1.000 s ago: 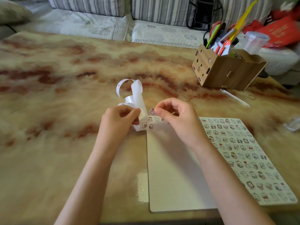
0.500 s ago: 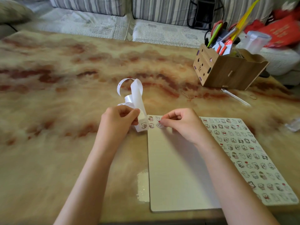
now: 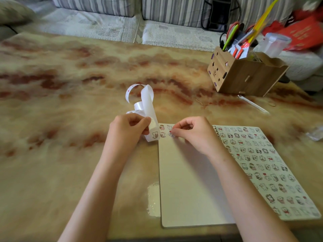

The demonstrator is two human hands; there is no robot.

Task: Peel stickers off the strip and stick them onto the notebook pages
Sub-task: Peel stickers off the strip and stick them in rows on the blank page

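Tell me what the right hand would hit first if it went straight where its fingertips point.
The right hand points left, low over the notebook page. It would probably first meet the sticker strip held by the left hand, though depth is unclear.

R hand (image 3: 194, 135) came down — sticker (image 3: 171, 134) now pressed on notebook pg (image 3: 188, 180) (top-left).

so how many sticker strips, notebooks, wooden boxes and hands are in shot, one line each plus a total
sticker strip: 1
notebook: 1
wooden box: 1
hands: 2, left hand holding the sticker strip, right hand with fingertips on a sticker
total: 5
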